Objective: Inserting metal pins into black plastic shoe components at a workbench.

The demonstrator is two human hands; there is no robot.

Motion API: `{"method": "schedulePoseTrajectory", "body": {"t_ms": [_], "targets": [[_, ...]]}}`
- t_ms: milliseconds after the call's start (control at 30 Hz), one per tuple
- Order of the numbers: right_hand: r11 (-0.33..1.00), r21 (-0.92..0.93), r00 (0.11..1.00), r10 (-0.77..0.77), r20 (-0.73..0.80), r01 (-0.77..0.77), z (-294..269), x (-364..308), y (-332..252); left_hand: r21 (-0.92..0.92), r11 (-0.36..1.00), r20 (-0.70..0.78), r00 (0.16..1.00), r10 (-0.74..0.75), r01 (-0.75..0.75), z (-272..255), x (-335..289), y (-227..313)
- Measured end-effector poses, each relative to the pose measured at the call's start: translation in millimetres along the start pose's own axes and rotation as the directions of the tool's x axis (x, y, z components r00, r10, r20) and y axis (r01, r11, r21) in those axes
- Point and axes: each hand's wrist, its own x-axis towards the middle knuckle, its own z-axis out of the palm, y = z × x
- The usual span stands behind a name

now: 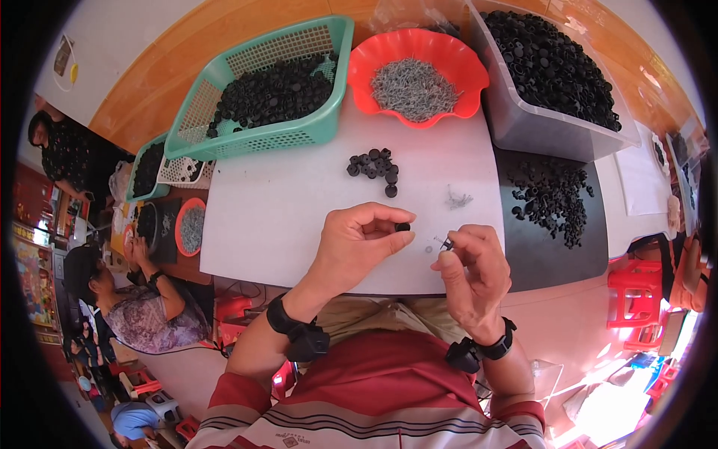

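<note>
The left hand (351,243) pinches with thumb and forefinger, pointing rightward; the right hand (479,269), near it, pinches with fingers curled.

Through the head camera I see the left hand (348,247) pinching a black cap (403,227) and the right hand (479,269) holding a small dark piece (447,245) above the white tabletop (262,224). Beyond, I make out loose black parts (391,191), a green basket (299,135), a red bowl (473,78) of metal pins (415,90) and a translucent bin (538,138).
</note>
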Motion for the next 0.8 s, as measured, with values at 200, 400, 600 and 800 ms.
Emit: {"method": "schedulePoseTrajectory", "body": {"t_ms": [200, 400, 600, 800], "targets": [[1.0, 0.01, 1.0, 0.003, 0.007, -0.003, 1, 0, -2, -0.14, 0.99, 0.046, 0.999, -0.007, 0.013, 0, -3, 2], [1.0, 0.022, 1.0, -0.009, 0.014, 0.009, 2, 2, -1, -0.258, 0.963, 0.094, 0.994, -0.052, 0.074, -6, -4, -1], [0.999, 0.037, 1.0, -0.016, 0.016, 0.015, 3, 3, -3, -0.442, 0.88, 0.146, 0.982, -0.119, 0.172, -10, -7, -3], [1.0, 0.02, 0.999, -0.021, 0.025, 0.021, 3, 4, -4, -0.557, 0.794, 0.185, 0.969, -0.165, 0.242, -10, -10, -4]]}}
